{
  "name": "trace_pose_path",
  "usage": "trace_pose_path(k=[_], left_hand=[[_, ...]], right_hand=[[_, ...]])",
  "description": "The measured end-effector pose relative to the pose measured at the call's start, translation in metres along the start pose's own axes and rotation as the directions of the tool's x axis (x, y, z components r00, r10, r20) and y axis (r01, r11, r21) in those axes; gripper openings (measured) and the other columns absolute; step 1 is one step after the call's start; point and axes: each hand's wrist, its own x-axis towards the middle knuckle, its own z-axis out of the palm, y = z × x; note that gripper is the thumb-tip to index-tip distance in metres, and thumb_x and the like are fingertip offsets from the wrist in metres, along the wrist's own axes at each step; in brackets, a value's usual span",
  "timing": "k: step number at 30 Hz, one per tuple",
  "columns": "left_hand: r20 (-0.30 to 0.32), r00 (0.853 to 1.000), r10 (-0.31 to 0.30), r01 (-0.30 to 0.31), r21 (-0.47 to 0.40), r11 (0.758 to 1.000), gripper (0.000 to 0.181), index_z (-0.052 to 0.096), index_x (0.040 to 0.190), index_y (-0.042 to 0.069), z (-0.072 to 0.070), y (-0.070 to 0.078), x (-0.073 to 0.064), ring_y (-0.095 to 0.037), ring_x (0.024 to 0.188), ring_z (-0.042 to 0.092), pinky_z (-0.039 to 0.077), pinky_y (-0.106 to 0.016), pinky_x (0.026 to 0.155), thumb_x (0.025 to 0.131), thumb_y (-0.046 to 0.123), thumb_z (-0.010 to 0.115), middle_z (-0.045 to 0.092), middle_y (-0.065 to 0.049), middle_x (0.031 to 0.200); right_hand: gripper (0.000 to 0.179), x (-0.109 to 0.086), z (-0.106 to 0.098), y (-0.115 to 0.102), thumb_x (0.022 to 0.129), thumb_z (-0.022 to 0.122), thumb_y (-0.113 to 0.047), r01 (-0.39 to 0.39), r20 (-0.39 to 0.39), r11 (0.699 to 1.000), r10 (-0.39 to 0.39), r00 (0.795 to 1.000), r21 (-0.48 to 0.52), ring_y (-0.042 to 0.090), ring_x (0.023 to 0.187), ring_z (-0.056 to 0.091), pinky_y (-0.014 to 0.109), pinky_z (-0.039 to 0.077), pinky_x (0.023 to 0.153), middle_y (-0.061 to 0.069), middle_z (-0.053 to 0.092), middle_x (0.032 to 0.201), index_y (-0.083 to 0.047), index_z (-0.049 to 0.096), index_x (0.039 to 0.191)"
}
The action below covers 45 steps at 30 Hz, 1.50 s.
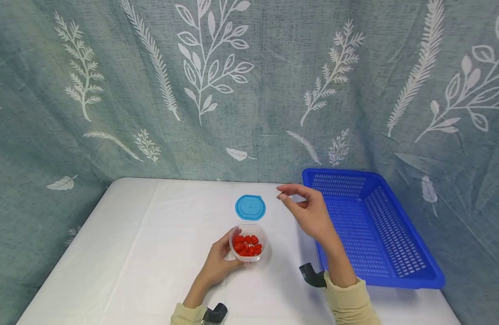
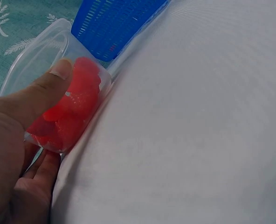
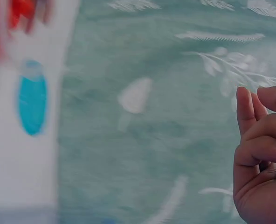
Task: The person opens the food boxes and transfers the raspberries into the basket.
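Clear container (image 1: 251, 258) sits on the white table (image 1: 160, 234), its open top showing several glossy red pieces (image 1: 245, 247) gathered inside. From its eight o'clock side the left hand (image 1: 218, 262) holds it, thumb against one wall and fingers round the other; the left wrist view shows the thumb pressed flat to the clear side, the red showing through. At twelve o'clock from the container, just beside it, lies a round blue lid (image 1: 250, 207) with a small tab at about one o'clock. Toward two o'clock, the right hand (image 1: 308, 212) hovers with bent fingers, thumb and index tips only a narrow gap apart. Well off at three o'clock stands a deep blue slotted basket (image 1: 395, 282); the right hand overlaps its nine-to-ten o'clock edge in the head view. Both arms come from six o'clock in pale yellow sleeves (image 1: 351, 300). Green leaf-patterned fabric (image 1: 265, 90) hangs behind the table at twelve o'clock.
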Motion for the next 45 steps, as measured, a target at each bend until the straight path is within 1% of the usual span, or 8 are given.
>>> trace_pose_path(k=[4, 6, 8, 11, 19, 27, 39, 45], left_hand=[[-0.003, 1.000, 0.023, -0.023, 0.015, 1.000, 0.090, 0.041, 0.156, 0.014, -0.001, -0.001, 0.000, -0.027, 0.146, 0.043, 0.037, -0.041, 0.119, 0.078, 0.009, 0.086, 0.052, -0.008, 0.153], [-0.007, 0.999, 0.036, -0.036, 0.016, 0.999, 0.089, 0.041, 0.156, 0.012, -0.001, -0.001, 0.000, -0.029, 0.146, 0.043, 0.036, -0.045, 0.119, 0.078, 0.009, 0.085, 0.052, -0.010, 0.153], [-0.010, 0.999, 0.036, -0.036, 0.008, 0.999, 0.089, 0.041, 0.156, 0.011, -0.001, -0.001, 0.000, -0.029, 0.146, 0.043, 0.036, -0.046, 0.119, 0.079, 0.009, 0.085, 0.052, -0.011, 0.153], [-0.014, 0.999, 0.036, -0.036, -0.008, 0.999, 0.088, 0.041, 0.155, 0.010, -0.001, 0.000, -0.001, -0.031, 0.146, 0.043, 0.034, -0.049, 0.119, 0.078, 0.006, 0.084, 0.051, -0.014, 0.152], [-0.023, 0.998, 0.050, -0.051, -0.062, 0.997, 0.089, 0.043, 0.153, 0.006, -0.001, 0.002, -0.001, -0.033, 0.144, 0.045, 0.035, -0.049, 0.119, 0.075, 0.000, 0.086, 0.052, -0.017, 0.151], [-0.020, 0.999, 0.050, -0.051, -0.030, 0.998, 0.088, 0.042, 0.155, 0.010, -0.002, 0.000, 0.000, -0.031, 0.146, 0.043, 0.034, -0.047, 0.120, 0.078, 0.004, 0.085, 0.050, -0.012, 0.154], [0.009, 0.999, 0.041, -0.040, -0.016, 0.999, 0.090, 0.041, 0.156, 0.010, -0.003, 0.001, 0.001, -0.027, 0.146, 0.043, 0.035, -0.041, 0.120, 0.078, 0.009, 0.086, 0.051, -0.013, 0.153], [0.009, 0.999, 0.049, -0.049, -0.016, 0.999, 0.089, 0.041, 0.156, 0.011, -0.002, 0.000, 0.000, -0.028, 0.147, 0.042, 0.035, -0.041, 0.120, 0.079, 0.008, 0.086, 0.051, -0.012, 0.154]], right_hand=[[0.021, -0.012, 0.029, 0.026, 0.098, 0.068, -0.015, -0.035, 0.035, 0.999, 0.035, 0.999, -0.006, 0.007, 0.057, 0.053, 0.022, 0.042, 0.043, 0.015, 0.072, 0.106, -0.006, 0.074, 0.116], [0.020, -0.017, 0.042, 0.040, 0.097, 0.069, -0.013, -0.059, 0.053, 0.998, 0.059, 0.997, -0.011, 0.011, 0.076, 0.063, 0.023, 0.052, 0.051, 0.013, 0.073, 0.104, -0.006, 0.075, 0.114], [0.019, -0.022, 0.055, 0.053, 0.096, 0.069, -0.012, -0.086, 0.074, 0.996, 0.087, 0.994, -0.013, 0.016, 0.092, 0.066, 0.024, 0.059, 0.060, 0.010, 0.074, 0.103, -0.006, 0.075, 0.113], [0.020, -0.028, 0.070, 0.069, 0.096, 0.069, -0.012, -0.131, 0.113, 0.991, 0.133, 0.985, -0.026, 0.020, 0.101, 0.064, 0.024, 0.060, 0.068, 0.005, 0.074, 0.104, -0.007, 0.076, 0.114], [0.020, -0.039, 0.090, 0.090, 0.093, 0.071, -0.007, -0.135, 0.169, 0.984, 0.153, 0.974, -0.112, 0.023, 0.099, 0.068, 0.022, 0.058, 0.069, 0.005, 0.077, 0.102, -0.004, 0.076, 0.112], [0.025, -0.042, 0.100, 0.091, 0.097, 0.067, -0.012, -0.119, 0.307, 0.972, 0.179, 0.935, -0.204, 0.023, 0.110, 0.066, 0.044, 0.058, 0.096, 0.007, 0.074, 0.117, -0.004, 0.073, 0.119], [0.029, -0.036, 0.101, 0.077, 0.096, 0.065, -0.010, -0.160, 0.372, 0.913, 0.306, 0.876, -0.375, 0.026, 0.103, 0.065, 0.051, 0.057, 0.096, 0.011, 0.071, 0.118, -0.001, 0.071, 0.123], [0.020, -0.033, 0.102, 0.076, 0.094, 0.068, -0.008, -0.165, 0.389, 0.912, 0.316, 0.865, -0.375, 0.025, 0.101, 0.066, 0.048, 0.058, 0.096, 0.008, 0.072, 0.110, -0.004, 0.072, 0.113]])
